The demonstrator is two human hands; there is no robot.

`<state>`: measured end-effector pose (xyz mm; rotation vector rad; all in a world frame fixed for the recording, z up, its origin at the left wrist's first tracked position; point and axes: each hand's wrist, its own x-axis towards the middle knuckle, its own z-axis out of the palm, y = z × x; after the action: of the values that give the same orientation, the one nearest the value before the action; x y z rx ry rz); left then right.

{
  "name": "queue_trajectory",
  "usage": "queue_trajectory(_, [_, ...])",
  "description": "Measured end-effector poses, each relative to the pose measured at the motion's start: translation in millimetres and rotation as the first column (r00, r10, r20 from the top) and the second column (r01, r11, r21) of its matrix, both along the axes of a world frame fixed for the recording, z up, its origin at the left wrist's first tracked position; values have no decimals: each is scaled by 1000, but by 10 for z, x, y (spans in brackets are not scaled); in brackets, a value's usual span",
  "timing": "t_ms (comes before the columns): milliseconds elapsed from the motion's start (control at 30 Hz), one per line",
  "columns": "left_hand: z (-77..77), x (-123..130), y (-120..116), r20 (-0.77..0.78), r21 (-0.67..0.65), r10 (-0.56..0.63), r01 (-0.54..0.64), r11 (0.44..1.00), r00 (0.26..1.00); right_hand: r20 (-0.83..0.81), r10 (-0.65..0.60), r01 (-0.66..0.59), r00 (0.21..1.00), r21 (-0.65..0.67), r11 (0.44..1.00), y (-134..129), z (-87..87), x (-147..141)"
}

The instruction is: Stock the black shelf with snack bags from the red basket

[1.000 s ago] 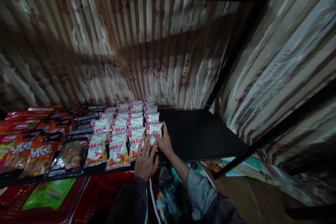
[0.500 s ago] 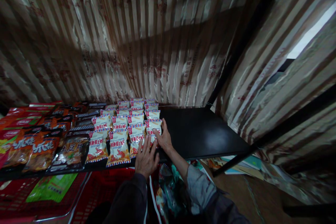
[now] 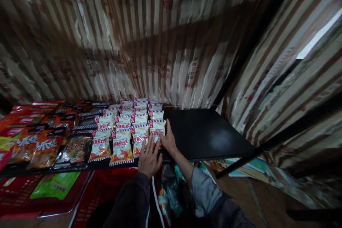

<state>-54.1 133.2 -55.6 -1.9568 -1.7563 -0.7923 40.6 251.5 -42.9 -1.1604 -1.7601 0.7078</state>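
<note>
Small white snack packets with striped edges and red print stand in rows on a black shelf (image 3: pixel 203 131). My left hand (image 3: pixel 150 160) lies with spread fingers against the lower front of a snack packet (image 3: pixel 139 139) at the right end of the front row. Beside it, my right hand (image 3: pixel 167 139) rests along the right side of another snack packet (image 3: pixel 157 127). Its thumb is on that packet's face and its index finger is stretched out along the edge. The lower part of this packet is partly covered by my hands.
Dark potato-slice bags (image 3: pixel 73 149), orange bags (image 3: pixel 46 148) and red bags (image 3: pixel 26 114) fill the shelf's left. Below are a red basket (image 3: pixel 85 199), a green packet (image 3: pixel 55 185) and bagged goods (image 3: pixel 171 188). Striped curtain (image 3: pixel 160 42) hangs behind; a black post (image 3: pixel 240 50) stands right.
The view has shifted slightly, so the shelf and packets sit a little further right. Both hands stay at the same packets, with hardly any movement.
</note>
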Motion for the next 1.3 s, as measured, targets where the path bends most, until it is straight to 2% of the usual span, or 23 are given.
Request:
queue_trajectory(433, [-55, -12, 21, -16, 16, -4, 4, 1000, 1000, 58, 12, -18, 998, 104, 994, -27, -56, 32])
queue_trajectory(833, [-46, -14, 8, -18, -9, -1, 1, 1000, 1000, 53, 23, -27, 998, 78, 997, -56, -28, 26])
queue_trajectory(1100, [-37, -20, -6, -19, 9, -3, 3, 1000, 1000, 133, -64, 36, 989, 208, 977, -82, -124, 97])
queue_trajectory(1300, [-56, -46, -26, -19, 44, -21, 22, 999, 1000, 137, -85, 31, 987, 361, 932, -292, -35, 117])
